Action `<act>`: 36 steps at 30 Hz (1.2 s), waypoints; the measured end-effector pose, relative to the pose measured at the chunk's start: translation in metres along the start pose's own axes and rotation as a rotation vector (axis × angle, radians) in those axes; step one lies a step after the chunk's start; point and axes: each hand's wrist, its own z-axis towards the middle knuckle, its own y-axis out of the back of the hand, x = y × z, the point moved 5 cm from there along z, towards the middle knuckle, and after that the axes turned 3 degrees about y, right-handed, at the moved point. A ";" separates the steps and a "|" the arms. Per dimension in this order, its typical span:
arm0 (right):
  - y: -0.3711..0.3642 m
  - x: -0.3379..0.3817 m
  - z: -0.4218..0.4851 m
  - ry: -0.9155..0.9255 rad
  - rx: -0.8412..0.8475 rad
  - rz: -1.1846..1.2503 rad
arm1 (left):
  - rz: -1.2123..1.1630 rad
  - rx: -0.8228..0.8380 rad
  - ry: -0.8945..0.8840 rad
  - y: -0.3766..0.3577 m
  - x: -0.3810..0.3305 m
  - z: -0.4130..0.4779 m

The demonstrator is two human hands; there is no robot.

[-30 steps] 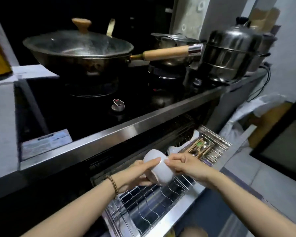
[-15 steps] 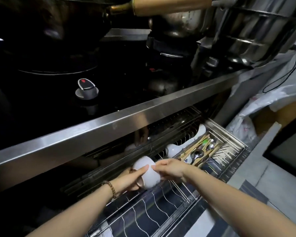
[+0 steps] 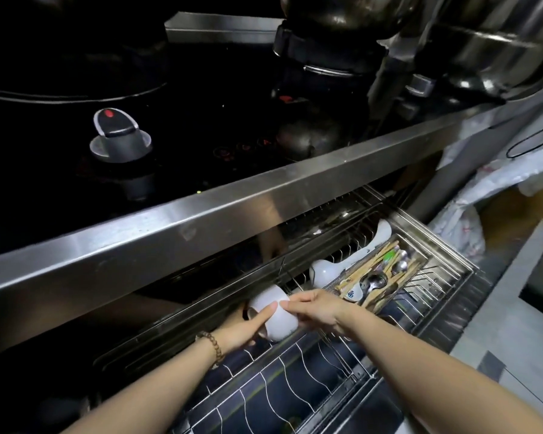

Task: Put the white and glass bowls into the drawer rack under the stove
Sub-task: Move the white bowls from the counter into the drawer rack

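Note:
A white bowl (image 3: 275,311) lies tilted on its side at the back of the pulled-out wire drawer rack (image 3: 298,380) under the stove. Both hands hold it: my left hand (image 3: 246,328) grips it from the left and below, thumb on its side, and my right hand (image 3: 318,310) pinches its upper right side. The bowl's mouth faces left toward the dark drawer opening. No glass bowl shows in the view.
A cutlery tray (image 3: 386,274) with spoons and chopsticks fills the rack's right part, with white ladles (image 3: 326,270) behind it. The steel counter edge (image 3: 232,214) overhangs the drawer. Above are a stove knob (image 3: 119,136) and pots (image 3: 342,32). A plastic bag (image 3: 461,227) lies right.
Both hands have carried the white bowl down and back into the rack, closer under the counter edge. My head has dropped and leaned in, so the stove top fills more of the view.

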 end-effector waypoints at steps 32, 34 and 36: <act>-0.009 0.096 -0.230 0.444 -0.353 -0.077 | 0.031 -0.045 -0.334 0.051 -0.096 -0.201; -0.021 0.120 -0.258 0.530 -0.365 -0.080 | 0.049 -0.033 -0.423 0.067 -0.114 -0.237; -0.037 0.150 -0.283 0.617 -0.363 -0.083 | 0.042 -0.041 -0.523 0.088 -0.134 -0.275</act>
